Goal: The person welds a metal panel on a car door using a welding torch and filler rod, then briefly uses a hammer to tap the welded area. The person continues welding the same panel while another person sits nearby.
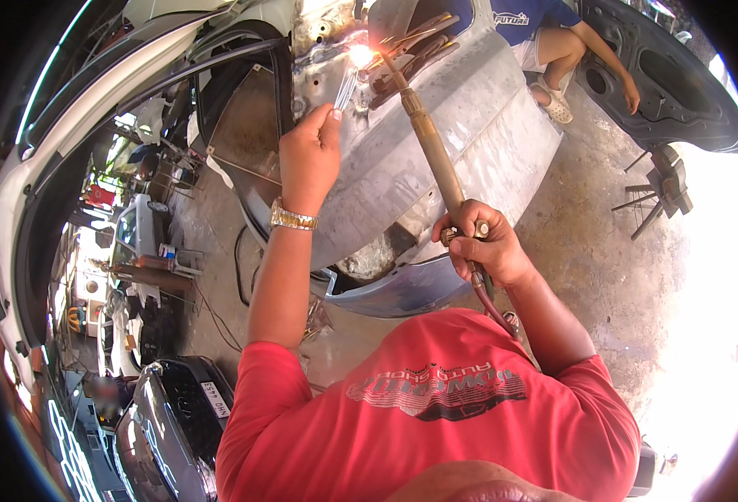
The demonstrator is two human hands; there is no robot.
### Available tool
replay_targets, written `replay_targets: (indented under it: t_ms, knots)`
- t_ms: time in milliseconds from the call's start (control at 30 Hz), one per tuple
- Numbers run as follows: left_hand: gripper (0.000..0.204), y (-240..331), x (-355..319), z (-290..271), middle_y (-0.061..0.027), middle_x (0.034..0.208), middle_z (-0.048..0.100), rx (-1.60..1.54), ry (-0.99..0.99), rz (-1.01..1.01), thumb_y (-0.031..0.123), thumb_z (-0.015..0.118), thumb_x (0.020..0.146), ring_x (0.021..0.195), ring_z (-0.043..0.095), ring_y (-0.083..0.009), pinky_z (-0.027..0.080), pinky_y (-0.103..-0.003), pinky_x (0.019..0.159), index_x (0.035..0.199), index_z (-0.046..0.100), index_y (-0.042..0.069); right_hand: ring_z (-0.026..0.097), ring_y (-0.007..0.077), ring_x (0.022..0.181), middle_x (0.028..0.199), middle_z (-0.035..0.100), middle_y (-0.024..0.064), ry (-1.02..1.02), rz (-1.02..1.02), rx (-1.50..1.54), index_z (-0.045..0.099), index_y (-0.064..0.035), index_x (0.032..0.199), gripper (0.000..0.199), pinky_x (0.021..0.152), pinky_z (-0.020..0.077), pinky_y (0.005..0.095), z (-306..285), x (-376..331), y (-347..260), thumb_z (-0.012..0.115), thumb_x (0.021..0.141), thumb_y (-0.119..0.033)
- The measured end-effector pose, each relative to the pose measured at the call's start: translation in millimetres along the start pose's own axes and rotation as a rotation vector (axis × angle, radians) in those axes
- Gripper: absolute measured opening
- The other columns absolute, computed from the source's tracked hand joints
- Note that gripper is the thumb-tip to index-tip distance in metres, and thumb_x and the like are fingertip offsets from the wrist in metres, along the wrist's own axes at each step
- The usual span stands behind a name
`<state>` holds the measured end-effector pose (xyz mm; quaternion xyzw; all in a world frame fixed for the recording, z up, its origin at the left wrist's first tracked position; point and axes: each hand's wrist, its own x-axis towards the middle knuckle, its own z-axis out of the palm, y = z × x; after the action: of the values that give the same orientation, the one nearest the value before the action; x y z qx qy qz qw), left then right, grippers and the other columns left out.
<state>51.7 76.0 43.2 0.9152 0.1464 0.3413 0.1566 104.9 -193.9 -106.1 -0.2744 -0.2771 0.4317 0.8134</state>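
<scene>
My right hand (490,244) is wrapped round the valve end of a brass gas torch (436,151), and its hose hangs down from the grip. The torch slants up and left to a bright orange-white glow on a bare metal car panel (318,79). Between thumb and fingers, my left hand (310,159) pinches thin metal filler rods (346,92). Their far ends reach into the glow, where glare hides the exact contact. A metal-banded watch is on my left wrist. Beside the flame, several brownish rods or strips (419,58) lie on the silvery car body panel (469,109).
A person in a blue shirt sits at the upper right, one hand (631,96) hanging down. Near them are a black panel (662,67) and a small dark stool (662,188). An open white car door frame (9,243) curves along the left, with a dark car (168,418) below.
</scene>
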Motion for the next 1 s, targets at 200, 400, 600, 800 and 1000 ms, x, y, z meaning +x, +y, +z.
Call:
replay_targets:
  t_ms: [200,400,600,800,1000]
  knots:
    - [0.022,-3.7,-2.6,4.6,-0.0222,0.084,0.069,0.042,0.035,0.079,0.022,0.065,0.105,0.068,0.065,-0.0395,0.052,-0.041,0.063,0.115,0.074,0.004,0.065,0.0141,0.053,0.111,0.064,0.0296,0.017,0.012,0.004,0.05,-0.0111,0.089,0.026,0.045,0.0535,0.0245,1.0,1.3,-0.5,0.069,0.092,0.006]
    - [0.022,-2.0,-2.0,5.6,-0.0213,0.089,0.071,0.06,0.054,0.074,0.022,0.064,0.105,0.076,0.067,-0.041,0.053,-0.043,0.067,0.115,0.073,0.005,0.065,0.0142,0.054,0.111,0.063,0.0311,0.018,0.009,0.006,0.05,-0.0107,0.089,0.026,0.045,0.0536,0.0239,1.4,0.7,-0.2,0.069,0.092,0.007]
    - [0.02,-11.2,-5.7,12.4,-0.0131,0.098,0.074,0.243,0.13,0.216,0.022,0.066,0.102,0.083,0.071,-0.0371,0.058,-0.045,0.071,0.115,0.075,0.01,0.065,0.0142,0.053,0.111,0.062,0.0319,0.005,-0.007,-0.004,0.05,-0.0107,0.089,0.026,0.046,0.0538,0.0236,1.4,1.2,0.8,0.068,0.092,0.008]
    - [0.02,-6.5,-10.4,13.8,-0.0106,0.098,0.073,0.35,0.102,0.243,0.022,0.069,0.101,0.082,0.071,-0.0345,0.057,-0.043,0.071,0.115,0.077,0.011,0.065,0.0139,0.053,0.111,0.062,0.0323,0.007,-0.005,0.009,0.05,-0.0108,0.09,0.025,0.046,0.0539,0.0233,0.1,1.6,1.1,0.068,0.092,0.008]
    - [0.016,-11.0,-14.0,12.8,-0.0075,0.093,0.069,0.455,0.074,0.31,0.021,0.069,0.099,0.082,0.071,-0.0313,0.058,-0.043,0.068,0.112,0.074,0.012,0.065,0.0136,0.053,0.111,0.062,0.0321,0.004,-0.002,0.003,0.05,-0.0105,0.09,0.025,0.045,0.0538,0.0231,1.9,1.0,-0.4,0.068,0.092,0.007]
